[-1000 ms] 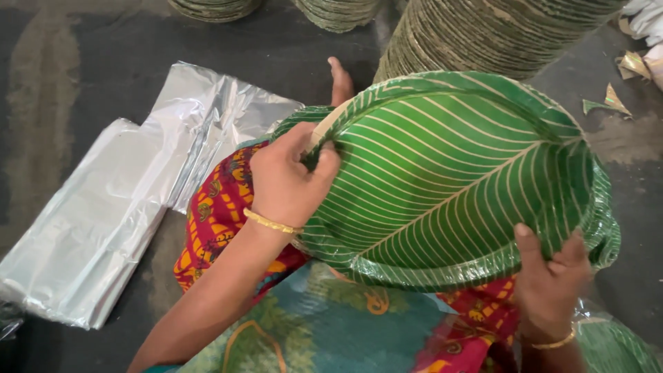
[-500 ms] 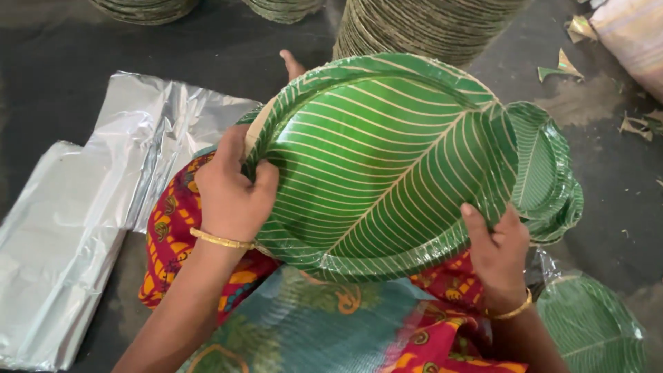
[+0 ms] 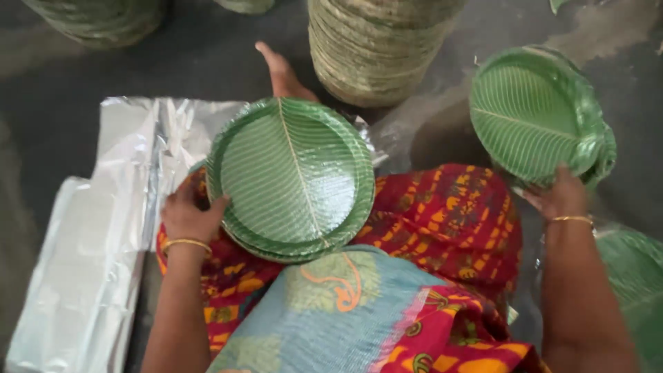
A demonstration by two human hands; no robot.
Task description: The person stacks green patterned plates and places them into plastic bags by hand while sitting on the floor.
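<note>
A stack of green leaf-patterned plates (image 3: 293,179) rests on my lap, over red patterned cloth (image 3: 449,214). My left hand (image 3: 188,217) grips this stack at its lower left rim. Off to the right, my right hand (image 3: 561,195) holds a second small stack of green plates (image 3: 532,114) by its lower edge, tilted toward me above the dark floor. Both wrists wear thin gold bangles. My foot (image 3: 280,69) pokes out beyond the lap stack.
Clear plastic bags (image 3: 103,235) lie flat on the floor at left. A tall pile of plates (image 3: 376,45) stands straight ahead, another pile (image 3: 97,17) at the top left. More green plates (image 3: 635,276) lie at the right edge.
The single tilted stack held by both hands has split: one part now lies flat on my lap under my left hand, and my right hand has carried the other part out to the right.
</note>
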